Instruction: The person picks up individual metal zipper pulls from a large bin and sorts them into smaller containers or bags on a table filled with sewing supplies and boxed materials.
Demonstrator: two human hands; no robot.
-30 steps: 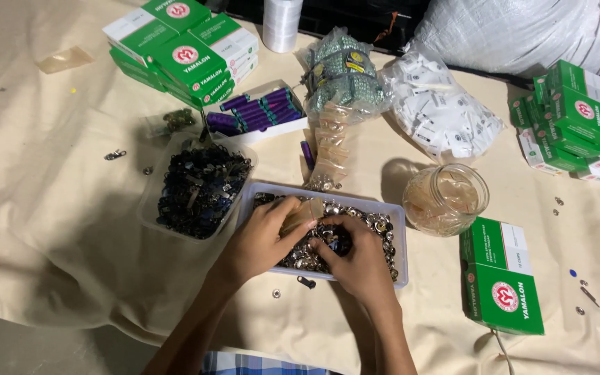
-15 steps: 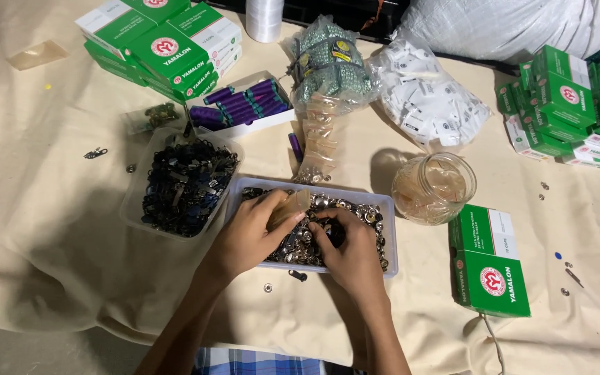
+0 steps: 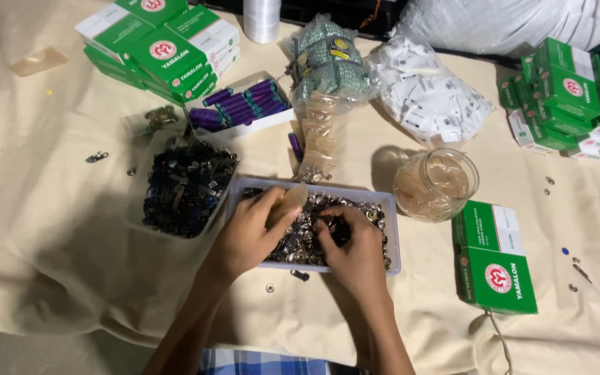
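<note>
Silvery metal snap parts (image 3: 307,239) fill your clear rectangular plastic tray (image 3: 392,239) at 6 o'clock; left hand (image 3: 248,232) pinches a small clear bag (image 3: 287,203) ready for filling, right hand (image 3: 355,246) curls, picking pieces.

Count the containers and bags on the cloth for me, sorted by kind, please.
Clear plastic trays: 2, one of silver metal pieces that both hands reach into, one of dark metal pieces
Open white box of purple tubes: 1
Glass jar: 1
Clear plastic bags: 2, one of greenish packets, one of white tags
Total: 6
</note>
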